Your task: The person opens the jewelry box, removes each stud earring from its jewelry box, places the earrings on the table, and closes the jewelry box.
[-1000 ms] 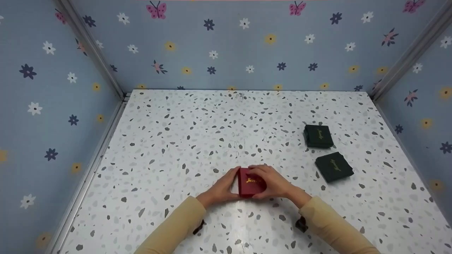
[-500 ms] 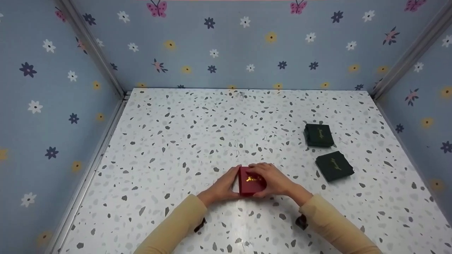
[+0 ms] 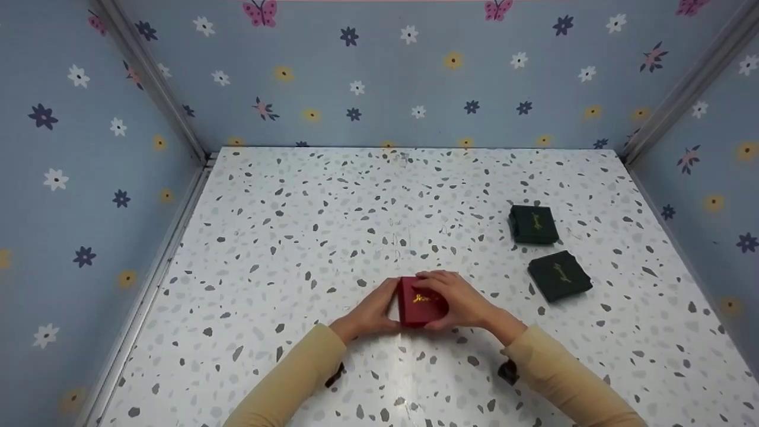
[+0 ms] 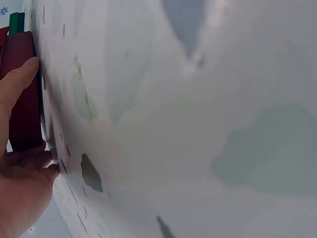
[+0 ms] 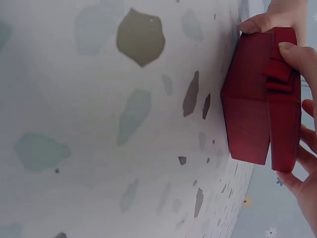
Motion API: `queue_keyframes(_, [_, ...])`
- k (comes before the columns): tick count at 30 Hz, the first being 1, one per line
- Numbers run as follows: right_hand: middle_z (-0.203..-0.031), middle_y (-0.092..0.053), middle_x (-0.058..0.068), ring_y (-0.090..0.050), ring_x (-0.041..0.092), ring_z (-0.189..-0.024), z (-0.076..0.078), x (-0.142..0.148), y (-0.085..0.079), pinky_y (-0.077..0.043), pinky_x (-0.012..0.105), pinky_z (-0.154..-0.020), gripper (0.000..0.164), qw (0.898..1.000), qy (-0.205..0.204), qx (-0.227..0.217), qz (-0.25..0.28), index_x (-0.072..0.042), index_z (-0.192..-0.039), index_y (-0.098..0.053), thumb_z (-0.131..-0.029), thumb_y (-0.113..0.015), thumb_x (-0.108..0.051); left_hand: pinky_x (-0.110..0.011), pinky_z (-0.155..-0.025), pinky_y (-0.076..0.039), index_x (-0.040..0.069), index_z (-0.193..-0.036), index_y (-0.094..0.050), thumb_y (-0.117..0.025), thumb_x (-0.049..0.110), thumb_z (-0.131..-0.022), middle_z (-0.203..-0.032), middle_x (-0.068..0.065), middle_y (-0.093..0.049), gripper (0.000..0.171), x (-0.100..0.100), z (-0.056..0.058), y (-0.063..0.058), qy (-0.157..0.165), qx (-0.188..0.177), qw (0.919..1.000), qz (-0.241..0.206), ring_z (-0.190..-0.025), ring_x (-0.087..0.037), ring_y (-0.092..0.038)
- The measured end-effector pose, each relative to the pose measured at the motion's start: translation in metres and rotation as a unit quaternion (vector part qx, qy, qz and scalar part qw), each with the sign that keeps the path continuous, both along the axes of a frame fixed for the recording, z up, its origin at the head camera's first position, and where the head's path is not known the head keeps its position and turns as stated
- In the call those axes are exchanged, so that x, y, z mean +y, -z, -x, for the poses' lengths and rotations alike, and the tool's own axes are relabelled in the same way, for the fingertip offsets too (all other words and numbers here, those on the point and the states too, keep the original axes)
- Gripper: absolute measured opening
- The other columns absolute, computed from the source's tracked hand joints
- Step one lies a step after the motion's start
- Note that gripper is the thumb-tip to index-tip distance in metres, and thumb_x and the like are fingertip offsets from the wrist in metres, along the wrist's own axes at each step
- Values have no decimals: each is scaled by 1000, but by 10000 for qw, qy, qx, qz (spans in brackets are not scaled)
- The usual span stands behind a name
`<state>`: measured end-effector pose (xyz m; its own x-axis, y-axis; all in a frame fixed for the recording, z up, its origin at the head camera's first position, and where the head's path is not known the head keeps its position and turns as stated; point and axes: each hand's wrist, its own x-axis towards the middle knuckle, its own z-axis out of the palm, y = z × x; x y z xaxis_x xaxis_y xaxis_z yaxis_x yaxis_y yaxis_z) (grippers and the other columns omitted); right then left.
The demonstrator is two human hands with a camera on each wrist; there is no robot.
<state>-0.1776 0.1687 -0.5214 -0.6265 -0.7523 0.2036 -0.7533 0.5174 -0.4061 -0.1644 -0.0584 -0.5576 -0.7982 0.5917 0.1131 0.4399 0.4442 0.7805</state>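
A small red gift box [image 3: 415, 305] with gold script on its lid sits on the table, between both hands. My left hand [image 3: 372, 311] grips its left side, thumb on the near face and fingers on the far one. From the right, my right hand [image 3: 459, 301] holds the lid [image 5: 284, 119], covering part of the script. The right wrist view shows a red bow [image 5: 279, 74] on the lid's side and a narrow gap between lid and base [image 5: 247, 109], widening at one end. In the left wrist view, the left thumb lies along the box's side [image 4: 25, 99].
Two dark green boxes with gold script, one farther back [image 3: 533, 225] and one nearer [image 3: 560, 276], lie to the right on the speckled white table [image 3: 308, 225]. Blue flowered panels [image 3: 379, 71] wall in the back and both sides.
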Motion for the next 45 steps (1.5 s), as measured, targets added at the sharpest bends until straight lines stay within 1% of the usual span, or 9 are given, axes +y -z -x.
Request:
queue_keyframes(4, [-130, -44, 6, -39, 23, -117, 0, 2, -1, -37, 41, -93, 76, 10000, -43, 6, 35, -14, -125, -47, -61, -76, -43, -28, -101, -29, 6, -133, -31, -79, 15, -59, -127, -7, -41, 88, 0, 0, -1, -49, -4, 10000, -4, -117, -18, -39])
queue_keyframes(11, [-131, -42, 7, -37, 24, -118, -1, 11, -1, -36, 44, -94, 75, 9996, -34, -177, 219, -13, -125, -47, -61, -77, -41, -28, -100, -31, 2, -130, -36, -81, 19, -58, -123, -8, -44, 86, 2, 1, -3, -230, -52, 9995, 224, -114, -18, -41])
queue_keyframes(16, [-131, -42, 7, -38, 25, -118, -2, 18, 0, -36, 44, -94, 74, 9995, 19, -200, 257, -13, -124, -48, -62, -77, -42, -28, -98, -33, 1, -126, -41, -83, 20, -56, -119, -8, -47, 83, 4, 1, -4, -407, -87, 9989, 229, -110, -18, -44])
queue_keyframes(21, [-131, -41, 6, -37, 25, -118, -4, 25, -1, -37, 44, -93, 74, 9992, 148, -281, 236, -15, -124, -47, -62, -76, -43, -29, -98, -34, 1, -125, -42, -83, 19, -55, -118, -8, -48, 84, 5, 1, -3, -441, -46, 9989, 171, -109, -19, -44])
queue_keyframes(24, [-131, -41, 5, -37, 24, -118, -5, 29, -3, -37, 44, -92, 75, 9990, 236, -319, 218, -17, -125, -47, -61, -77, -42, -30, -99, -32, -1, -126, -41, -83, 17, -54, -119, -9, -47, 86, 5, 1, -3, -440, -104, 9989, 151, -111, -20, -43])
queue_keyframes(29, [-131, -41, 5, -37, 25, -118, -8, 39, -5, -37, 45, -92, 77, 9988, 318, -265, 265, -16, -125, -47, -58, -79, -38, -32, -100, -31, -8, -128, -34, -84, 15, -53, -120, -14, -45, 93, 3, 0, -4, -344, 59, 9992, 196, -112, -25, -43])
queue_keyframes(32, [-132, -41, 4, -38, 26, -117, -9, 45, -4, -37, 46, -92, 78, 9982, 407, -307, 317, -17, -125, -47, -57, -81, -37, -33, -100, -30, -10, -129, -32, -85, 16, -51, -120, -15, -44, 98, 3, 0, -3, -256, 135, 9994, 187, -112, -26, -42])
queue_keyframes(39, [-132, -41, 3, -37, 25, -117, -9, 60, 0, -37, 47, -91, 78, 9970, 578, -419, 287, -20, -126, -46, -58, -80, -36, -34, -103, -25, -7, -135, -22, -86, 23, -49, -126, -16, -40, 112, 2, -2, -6, -268, -190, 9993, 164, -118, -26, -37])
queue_keyframes(45, [-132, -40, 4, -37, 24, -118, -7, 71, 2, -37, 47, -91, 78, 9953, 604, -642, 394, -19, -127, -46, -58, -81, -32, -34, -103, -26, -5, -135, -26, -85, 27, -51, -128, -15, -39, 108, 2, -3, -7, -304, -175, 9993, 156, -120, -27, -36])
